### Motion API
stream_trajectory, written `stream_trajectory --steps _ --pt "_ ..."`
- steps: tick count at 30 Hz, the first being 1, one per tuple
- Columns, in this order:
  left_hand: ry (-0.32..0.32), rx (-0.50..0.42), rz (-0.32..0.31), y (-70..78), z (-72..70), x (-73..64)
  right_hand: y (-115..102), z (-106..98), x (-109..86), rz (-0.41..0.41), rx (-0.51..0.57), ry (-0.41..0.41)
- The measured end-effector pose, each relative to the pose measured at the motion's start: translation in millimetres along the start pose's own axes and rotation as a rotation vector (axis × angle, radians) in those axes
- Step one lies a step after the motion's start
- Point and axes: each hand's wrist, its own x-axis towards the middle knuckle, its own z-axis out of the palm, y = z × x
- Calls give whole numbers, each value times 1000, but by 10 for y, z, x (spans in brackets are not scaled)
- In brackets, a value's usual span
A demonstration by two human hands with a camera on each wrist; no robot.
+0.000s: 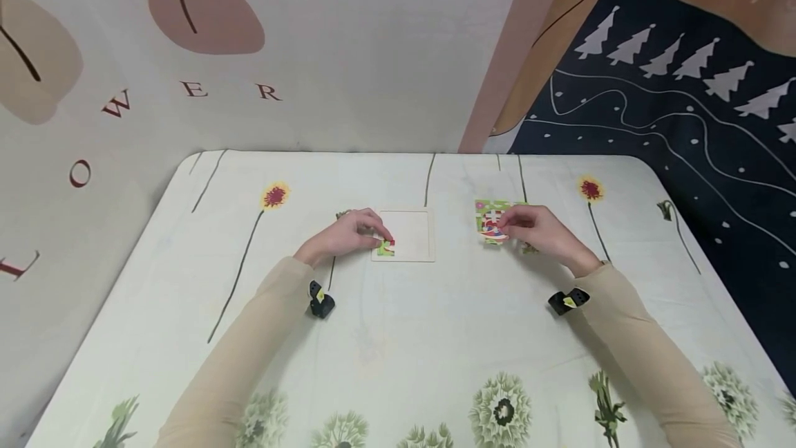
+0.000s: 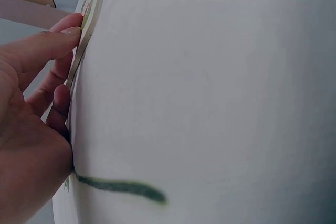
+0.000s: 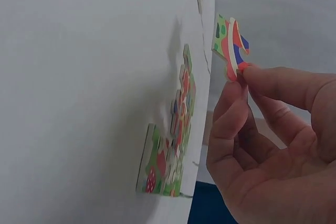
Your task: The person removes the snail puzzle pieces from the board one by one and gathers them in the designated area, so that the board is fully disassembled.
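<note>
A flat wooden puzzle tray [image 1: 433, 237] with a raised rim lies on the table. At its lower left corner sits a green and red puzzle piece [image 1: 386, 250], pinched between the thumb and index finger of my left hand [image 1: 349, 232]. In the left wrist view the fingers [image 2: 65, 30] meet at the tray's edge, and the piece is mostly hidden. My right hand [image 1: 539, 230] pinches another puzzle piece [image 3: 231, 45], green, red, white and blue, raised off the table. Below it lie several joined or overlapping puzzle pieces [image 3: 176, 145]; which of the two I cannot tell.
A white cloth [image 1: 398, 337] printed with flowers and stems covers the table. Behind it hangs a pale curtain-like backdrop [image 1: 373, 88] with letters, and a dark blue tree-printed cloth [image 1: 659, 102] stands at the right. Each wrist bears a small black camera [image 1: 321, 301].
</note>
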Motion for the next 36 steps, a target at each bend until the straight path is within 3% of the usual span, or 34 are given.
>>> stream_trajectory --steps 13,36 --pt "-3 -11 5 10 4 -10 139 -72 -7 17 -117 3" --pt "-5 -21 -17 -4 10 4 285 -41 19 -6 -195 32"
